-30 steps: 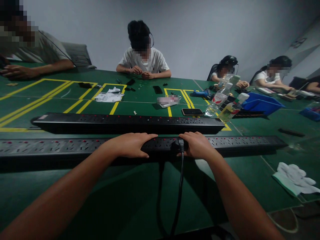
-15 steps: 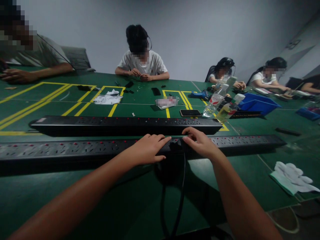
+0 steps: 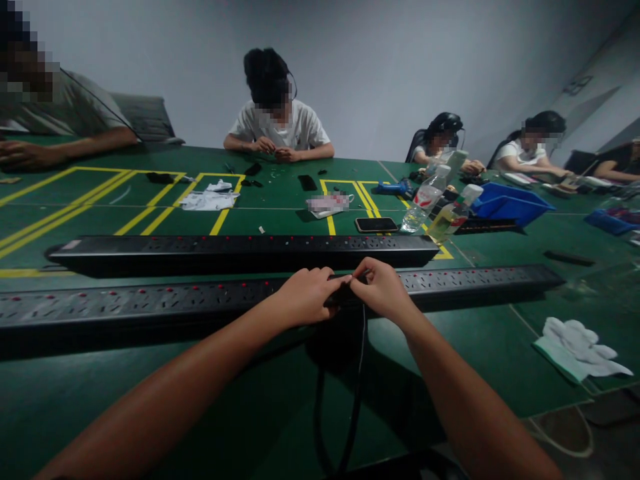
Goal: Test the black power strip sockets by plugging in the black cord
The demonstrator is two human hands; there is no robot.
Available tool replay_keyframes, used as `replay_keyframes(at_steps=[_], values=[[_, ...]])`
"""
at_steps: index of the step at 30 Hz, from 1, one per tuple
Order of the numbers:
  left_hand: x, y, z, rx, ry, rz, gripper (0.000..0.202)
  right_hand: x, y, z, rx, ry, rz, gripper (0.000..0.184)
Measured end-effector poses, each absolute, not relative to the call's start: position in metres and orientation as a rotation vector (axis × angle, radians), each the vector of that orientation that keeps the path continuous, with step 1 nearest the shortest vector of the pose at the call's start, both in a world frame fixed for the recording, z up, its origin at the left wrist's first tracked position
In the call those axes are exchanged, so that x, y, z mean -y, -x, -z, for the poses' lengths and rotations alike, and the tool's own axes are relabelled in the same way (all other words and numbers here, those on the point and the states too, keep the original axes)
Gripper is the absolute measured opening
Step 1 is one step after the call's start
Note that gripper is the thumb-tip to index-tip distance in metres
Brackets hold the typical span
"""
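A long black power strip (image 3: 150, 301) with red switches lies across the green table in front of me. My left hand (image 3: 305, 297) rests on it near its middle, fingers curled over the top. My right hand (image 3: 383, 290) meets the left one there, fingers pinched on a black plug (image 3: 345, 295) that sits in the strip. The plug's black cable (image 3: 357, 373) drops from it towards me. A second black power strip (image 3: 240, 250) lies parallel just behind the first.
A black phone (image 3: 376, 225), two plastic bottles (image 3: 425, 203), a blue bin (image 3: 510, 207) and white papers (image 3: 207, 199) lie further back. White gloves (image 3: 580, 347) lie at the right. Several people sit round the table (image 3: 125, 407), working with their hands.
My hands have moved together along the near strip. The left slid right, and the right went from resting beside the plug to pinching at it. The view shifted slightly.
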State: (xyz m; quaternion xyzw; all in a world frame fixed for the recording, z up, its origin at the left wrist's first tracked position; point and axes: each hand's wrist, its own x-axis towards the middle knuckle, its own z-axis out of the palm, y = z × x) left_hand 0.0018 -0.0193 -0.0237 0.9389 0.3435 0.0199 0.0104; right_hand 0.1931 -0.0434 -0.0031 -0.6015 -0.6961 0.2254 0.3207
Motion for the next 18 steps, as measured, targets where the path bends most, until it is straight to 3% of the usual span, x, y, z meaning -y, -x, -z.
replay_keyframes(at_steps=[11, 18], values=[[0.018, 0.000, 0.019, -1.047, -2.917, -0.028, 0.062, 0.040, -0.194, 0.006, 1.673, 1.396, -0.786, 0.014], [0.009, 0.038, 0.015, -0.993, -2.770, -0.008, 0.075, 0.044, -0.186, 0.013, 1.814, 1.365, -0.804, 0.017]])
